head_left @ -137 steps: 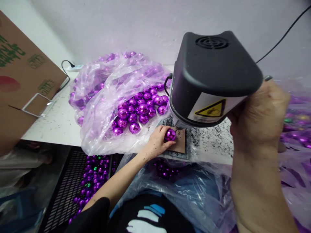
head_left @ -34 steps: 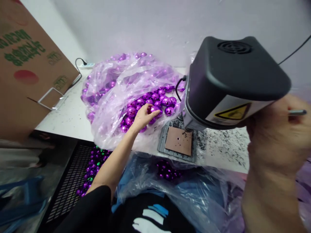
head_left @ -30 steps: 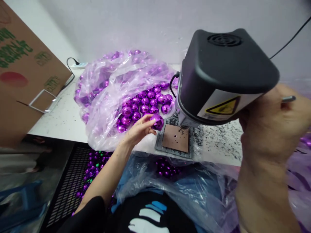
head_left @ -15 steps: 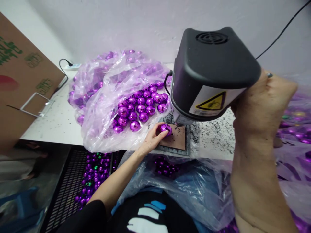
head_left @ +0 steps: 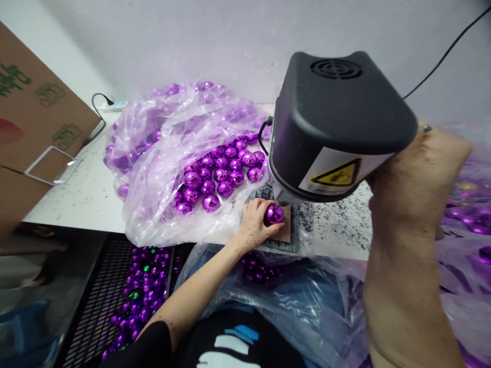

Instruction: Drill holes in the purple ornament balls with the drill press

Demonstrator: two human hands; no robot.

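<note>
Pinching a shiny purple faceted ball (head_left: pixel 273 214) just below the centre of the frame, the left hand (head_left: pixel 255 225) has its grip curled round it over a brown square board (head_left: pixel 285 234). At right, the right hand (head_left: pixel 416 168) grips a metal handle (head_left: pixel 427 128) beside a black machine housing (head_left: pixel 345 110). Left of centre, a translucent plastic bag (head_left: pixel 151 189) of similar balls lies on the white bench (head_left: pixel 90 197).

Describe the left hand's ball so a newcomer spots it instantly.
Start at the black machine with the yellow warning sign. Just below it is a brown pad, and over that a purple faceted ball. Unlike the balls at the bag, this one is in the left hand.
</note>
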